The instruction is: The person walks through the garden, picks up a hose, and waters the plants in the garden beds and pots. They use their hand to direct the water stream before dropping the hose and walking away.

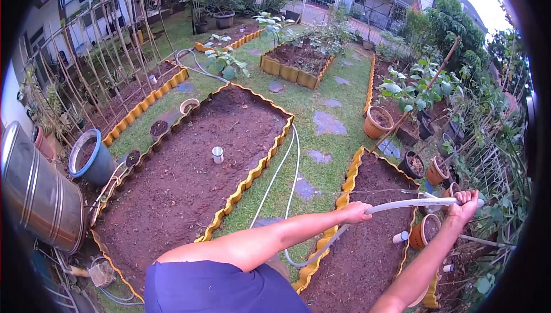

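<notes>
A pale grey garden hose (402,203) stretches between my two hands above the right-hand soil bed (367,255). My left hand (357,212) is closed around it near the bed's left edge. My right hand (466,204) grips the hose farther right, close to its end, fingers wrapped round it. A thin streak, seemingly water, runs leftward through the air above the hose. From my left hand the hose loops down over the yellow edging (313,261) and back across the grass.
A large soil bed (189,169) with wavy yellow edging and a white capped pipe (217,154) lies left. Metal drum (43,192) and blue pot (92,155) stand beyond it. Terracotta pots (379,121), leafy plants and a leaning stick (427,86) crowd the right.
</notes>
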Motion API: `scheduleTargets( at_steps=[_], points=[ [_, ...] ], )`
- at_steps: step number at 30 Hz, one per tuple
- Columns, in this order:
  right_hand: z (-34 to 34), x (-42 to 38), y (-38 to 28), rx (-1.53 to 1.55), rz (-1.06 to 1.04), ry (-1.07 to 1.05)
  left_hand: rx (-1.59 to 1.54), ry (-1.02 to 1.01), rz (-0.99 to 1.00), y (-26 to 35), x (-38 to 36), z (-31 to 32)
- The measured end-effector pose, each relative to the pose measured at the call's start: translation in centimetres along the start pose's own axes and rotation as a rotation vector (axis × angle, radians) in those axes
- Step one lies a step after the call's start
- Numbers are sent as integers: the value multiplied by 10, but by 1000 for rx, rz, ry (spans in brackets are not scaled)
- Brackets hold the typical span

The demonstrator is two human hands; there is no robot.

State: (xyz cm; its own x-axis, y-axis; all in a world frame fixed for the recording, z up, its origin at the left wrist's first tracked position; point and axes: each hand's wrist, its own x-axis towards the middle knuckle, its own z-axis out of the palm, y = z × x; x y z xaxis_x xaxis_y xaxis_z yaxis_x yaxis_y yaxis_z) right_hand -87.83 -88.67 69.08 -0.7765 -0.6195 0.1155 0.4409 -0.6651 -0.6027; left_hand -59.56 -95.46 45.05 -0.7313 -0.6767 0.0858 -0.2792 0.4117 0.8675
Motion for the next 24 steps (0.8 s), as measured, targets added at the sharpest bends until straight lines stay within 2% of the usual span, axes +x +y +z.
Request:
scheduleTargets(
  at_steps=[4, 5, 7, 9, 12, 14, 17, 18, 19, 20, 22, 23, 24],
  points=[
    [-9, 86, 4, 103, 84, -61, 400, 234, 95, -31, 115, -102],
    [-4, 101, 5, 71, 24, -35, 489, 301, 137, -36, 145, -138],
    [-12, 144, -8, 170, 48, -70, 555, 382, 9, -26, 191, -212],
    [-32, 194, -18, 242, 56, -73, 688, 515, 27, -39, 230, -280],
    [-61, 258, -38, 227, 58, -49, 789, 531, -30, -40, 267, -367],
    [-94, 299, -44, 243, 72, -125, 838, 570, 30, -44, 295, -414],
    [-68, 286, -9, 172, -14, 169, 968, 592, 66, -45, 346, -485],
    [-90, 301, -5, 304, 87, 53, 1005, 604, 135, -43, 361, -507],
    [-130, 331, -2, 249, -14, 90, 1022, 658, 191, -42, 380, -531],
    [-191, 369, -17, 342, 18, 250, 1041, 711, 236, -44, 396, -554],
    [-244, 394, 6, 254, 58, 300, 1113, 657, 202, -37, 422, -604],
    [-270, 403, 19, 239, 79, 306, 1208, 612, 283, -39, 442, -626],
    [-366, 429, 26, 302, 178, 166, 1235, 618, 290, -39, 459, -638]
  ],
)
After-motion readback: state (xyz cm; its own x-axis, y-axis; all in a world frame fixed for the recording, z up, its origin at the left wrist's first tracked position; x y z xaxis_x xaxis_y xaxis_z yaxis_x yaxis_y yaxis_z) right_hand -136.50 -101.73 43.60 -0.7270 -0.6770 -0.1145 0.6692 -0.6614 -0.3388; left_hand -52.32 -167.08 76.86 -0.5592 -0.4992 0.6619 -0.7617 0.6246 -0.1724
